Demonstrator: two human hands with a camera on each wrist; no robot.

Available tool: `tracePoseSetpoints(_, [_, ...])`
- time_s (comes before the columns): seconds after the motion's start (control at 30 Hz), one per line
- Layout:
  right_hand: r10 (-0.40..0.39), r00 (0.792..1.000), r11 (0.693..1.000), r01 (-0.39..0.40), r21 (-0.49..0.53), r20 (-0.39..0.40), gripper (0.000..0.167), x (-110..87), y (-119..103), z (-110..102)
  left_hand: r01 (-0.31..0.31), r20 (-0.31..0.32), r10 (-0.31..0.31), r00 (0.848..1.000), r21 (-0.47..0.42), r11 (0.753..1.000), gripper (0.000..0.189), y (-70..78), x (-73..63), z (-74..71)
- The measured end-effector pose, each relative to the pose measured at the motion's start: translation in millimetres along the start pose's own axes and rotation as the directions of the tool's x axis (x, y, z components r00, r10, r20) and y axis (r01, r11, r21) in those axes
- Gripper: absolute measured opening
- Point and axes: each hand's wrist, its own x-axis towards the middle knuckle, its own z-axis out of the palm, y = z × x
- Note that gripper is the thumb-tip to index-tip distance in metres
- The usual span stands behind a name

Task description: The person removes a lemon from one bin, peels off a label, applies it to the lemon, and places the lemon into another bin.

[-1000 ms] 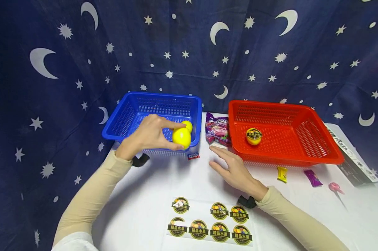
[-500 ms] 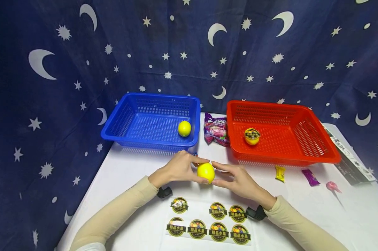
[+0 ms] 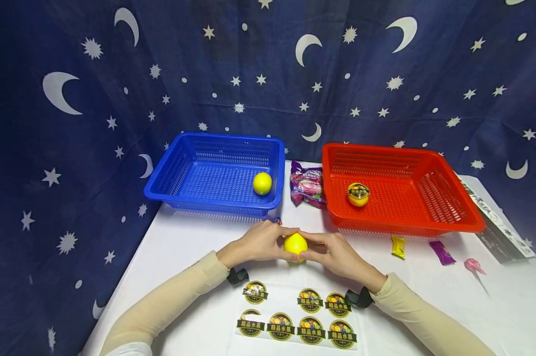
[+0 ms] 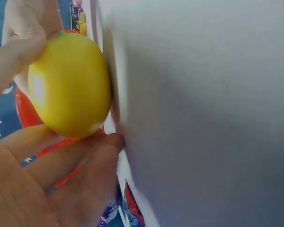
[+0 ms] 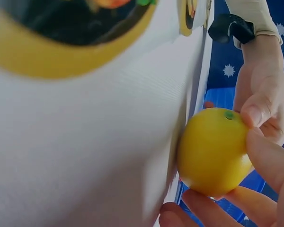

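Both of my hands meet at a glossy, rounded yellow fruit (image 3: 296,244) behind the sticker sheet (image 3: 296,341). My left hand (image 3: 262,241) pinches it from the left, thumb at the front and fingers behind. From the other side, my right hand (image 3: 339,253) holds it the same way, the fingertips of both hands nearly touching. In the right wrist view, the fruit (image 5: 215,151) shows a small green stem spot near the thumbs. It appears close to the white tabletop in the left wrist view. Round black-and-gold fruit stickers cover the sheet in rows, with a gap in the back row.
A blue basket (image 3: 214,203) at the back left holds another yellow fruit (image 3: 262,183). In the red basket (image 3: 405,225) at right lies a stickered fruit (image 3: 358,195). A purple berries bag (image 3: 307,184) stands between them. Yellow (image 3: 398,246) and purple sweets (image 3: 442,252) and a pink lollipop (image 3: 474,266) lie at right.
My left hand has brought the yellow fruit out from over the blue basket, toward me and right. My right hand has moved in and now grips it too.
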Motion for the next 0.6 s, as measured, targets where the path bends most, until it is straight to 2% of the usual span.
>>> tracePoseSetpoints(0.17, [0.021,1.0,1.0,-0.02,0.015,-0.022,0.061,-0.1,-1.6,3.5,0.089,0.016,-0.089,0.996,0.009,0.996,0.093,5.7,-11.2,-4.5])
tracePoseSetpoints(0.27, [0.041,0.999,0.999,-0.04,0.013,-0.024,0.066,-1.3,-3.8,4.1,0.149,0.011,-0.149,0.989,0.032,0.988,0.094,7.6,-28.5,-10.4])
tracePoseSetpoints(0.33, [0.061,0.997,0.998,-0.061,-0.005,-0.038,0.07,-4.3,-6.3,1.5,0.179,0.014,-0.179,0.984,0.037,0.983,0.086,8.0,-44.7,-15.5])
tracePoseSetpoints(0.47, [0.044,0.992,0.986,-0.062,-0.154,-0.12,0.068,-19.2,-13.1,-11.9,0.201,0.034,-0.204,0.978,0.065,0.977,0.066,6.5,-77.5,-21.9])
tracePoseSetpoints(0.53, [-0.014,0.987,0.968,-0.026,-0.248,-0.158,0.058,-29.4,-18.0,-20.7,0.195,0.034,-0.198,0.98,0.067,0.978,0.059,4.9,-91.3,-20.3])
tracePoseSetpoints(0.6, [-0.095,0.984,0.946,0.042,-0.322,-0.152,0.044,-40.1,-23.7,-26.6,0.18,0.031,-0.182,0.983,0.077,0.981,0.054,4.0,-102.2,-15.5])
